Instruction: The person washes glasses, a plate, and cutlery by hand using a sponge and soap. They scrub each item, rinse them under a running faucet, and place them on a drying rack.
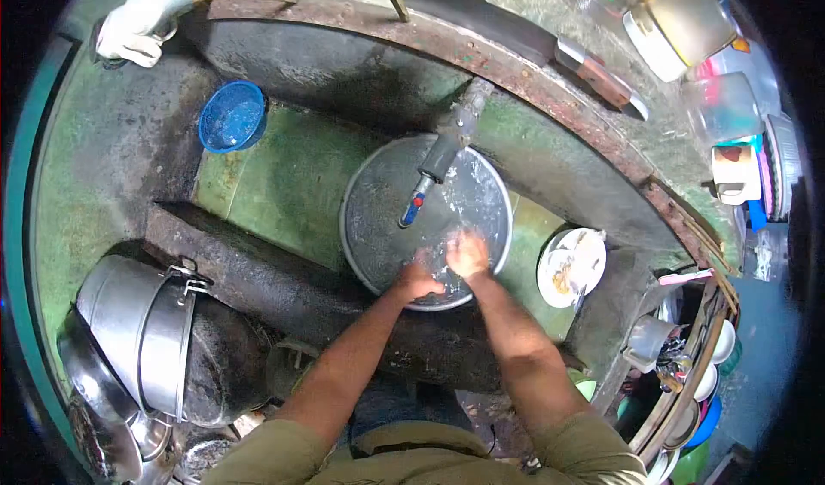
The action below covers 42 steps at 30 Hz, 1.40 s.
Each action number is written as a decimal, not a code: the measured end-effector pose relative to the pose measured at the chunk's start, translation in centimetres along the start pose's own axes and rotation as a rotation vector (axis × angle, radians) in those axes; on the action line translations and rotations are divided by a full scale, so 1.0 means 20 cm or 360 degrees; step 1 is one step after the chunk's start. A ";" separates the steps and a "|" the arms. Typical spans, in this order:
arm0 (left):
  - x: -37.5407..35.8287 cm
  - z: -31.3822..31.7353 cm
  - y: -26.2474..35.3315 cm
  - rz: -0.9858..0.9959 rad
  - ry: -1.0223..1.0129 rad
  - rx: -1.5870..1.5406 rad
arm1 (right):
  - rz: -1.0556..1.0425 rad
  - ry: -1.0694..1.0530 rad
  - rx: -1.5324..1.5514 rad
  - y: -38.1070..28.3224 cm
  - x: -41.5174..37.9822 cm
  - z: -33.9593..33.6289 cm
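Observation:
A large round grey metal basin (pixel 387 253) stands on the green tiled floor of the sink, with white foamy flecks on what looks like water inside. My left hand (pixel 418 280) is at the basin's near side, its thumb stretched out and the other fingers partly blurred. Just to its right, my right hand (pixel 467 255) reaches further in over the basin; motion smears its fingers. No object shows in either hand. Above the basin juts a tap (pixel 412 208) with a red and blue mark, fixed to a grey pipe (pixel 443 157).
A blue plastic bowl (pixel 232 117) sits in the sink's far left corner. To the right is a white plate (pixel 559 253) with food scraps. A large knife (pixel 516 34) lies on the back ledge. Big metal pots (pixel 129 322) crowd the lower left; cups (pixel 737 174) stand at right.

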<state>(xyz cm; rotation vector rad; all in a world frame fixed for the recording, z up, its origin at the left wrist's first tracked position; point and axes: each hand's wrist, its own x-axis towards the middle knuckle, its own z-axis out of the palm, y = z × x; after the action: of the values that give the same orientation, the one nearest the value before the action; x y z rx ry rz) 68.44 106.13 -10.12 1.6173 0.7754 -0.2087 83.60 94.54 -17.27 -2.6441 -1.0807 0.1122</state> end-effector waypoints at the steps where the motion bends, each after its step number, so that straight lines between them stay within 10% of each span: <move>1: 0.00 0.00 0.02 0.0010 0.0017 -0.0009 | 0.0054 -0.0169 -0.0176 0.03 0.03 -0.04; 3: 0.00 -0.02 0.05 -0.0056 -0.0068 -0.0003 | 0.1238 -0.0178 0.0442 -0.02 0.08 -0.06; 4: -0.01 -0.04 0.07 -0.0052 -0.0050 0.0001 | 0.1038 -0.0497 0.0321 -0.01 0.07 -0.01; 5: -0.02 -0.07 0.09 -0.0139 -0.0187 -0.0238 | 0.0149 -0.0270 -0.0108 0.05 0.00 0.07; 7: -0.03 -0.12 0.14 -0.0297 -0.0465 -0.0729 | 0.0868 -0.0004 0.0750 -0.16 0.00 -0.15; 9: -0.09 -0.11 0.16 -0.0438 -0.0181 -0.0962 | 0.1707 -0.0919 0.2144 -0.28 0.05 -0.58; 13: -0.33 -0.24 0.39 -0.0479 -0.0055 -0.1497 | 0.1547 -0.0997 0.2436 -0.46 -0.01 -0.84; 19: -0.46 -0.61 0.69 -0.0223 -0.0329 -0.0214 | 0.1587 -0.1434 0.2994 -0.50 -0.02 -0.93; 27: -0.46 -0.77 0.43 -0.0517 -0.0300 -0.0884 | 0.0456 -0.1134 0.1811 -0.80 0.18 -1.08; 30: -0.45 -0.76 0.61 -0.0293 -0.0142 -0.0981 | -0.0438 -0.0507 0.0469 -0.98 0.15 -1.15; 32: -0.36 -0.76 0.62 -0.0101 0.0014 -0.0891 | -0.0422 -0.0489 0.0324 -0.99 0.11 -1.10; 34: -0.17 -0.75 0.53 0.0444 0.0321 0.0304 | -0.0363 -0.0410 0.0350 -1.01 0.07 -1.08; 37: -0.11 -0.80 0.66 0.0400 0.0078 0.0720 | -0.0032 -0.0553 0.0513 -1.01 0.07 -1.01; 42: -0.12 -0.76 0.46 0.0657 0.0544 0.0189 | -0.0106 -0.0909 0.0141 -1.07 0.23 -0.85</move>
<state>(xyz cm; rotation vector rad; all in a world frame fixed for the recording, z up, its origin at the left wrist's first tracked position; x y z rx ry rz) 67.51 119.43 1.95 1.9142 0.6735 0.3307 75.57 108.40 5.34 -2.5497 -1.2830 0.9227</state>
